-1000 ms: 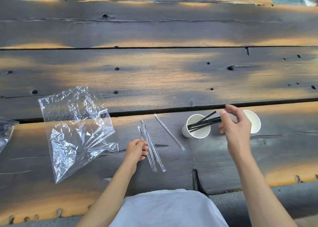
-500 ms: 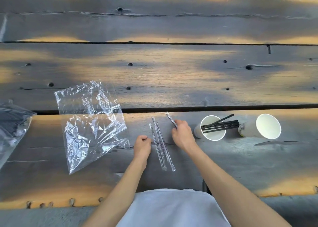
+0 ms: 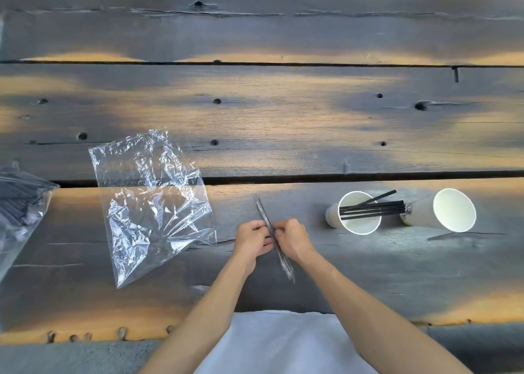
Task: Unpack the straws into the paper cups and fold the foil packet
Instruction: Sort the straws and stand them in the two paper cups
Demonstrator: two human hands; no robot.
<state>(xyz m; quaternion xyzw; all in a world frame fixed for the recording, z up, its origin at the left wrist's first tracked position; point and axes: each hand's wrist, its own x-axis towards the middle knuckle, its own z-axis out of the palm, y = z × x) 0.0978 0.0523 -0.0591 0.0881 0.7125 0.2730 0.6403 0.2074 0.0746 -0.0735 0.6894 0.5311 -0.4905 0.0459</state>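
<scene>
Left grip: the left hand [image 3: 251, 239] was closed on the bundle of thin clear-wrapped black straws [image 3: 273, 236], pinching it from the left near its middle.
Right grip: the right hand [image 3: 293, 239] was closed on the same bundle from the other side, knuckles nearly touching the left hand's.
Bundle: it lay slanted between the hands, one end pointing away, the other toward the body; how many straws it held could not be told.
Doing it well: probably the wrappers come off next; a firm pinch on one end and a straight pull would likely keep the thin straws from bending.
Near cup: the white paper cup lying on its side [image 3: 354, 214] held several bare black straws [image 3: 374, 207], well right of the hands.
Far cup: a second tipped white paper cup [image 3: 442, 212] lay just beside, apparently empty.
Packet: the crumpled clear plastic packet [image 3: 153, 197] lay unfolded on the weathered wooden tabletop [image 3: 283, 124], left of the hands.
</scene>
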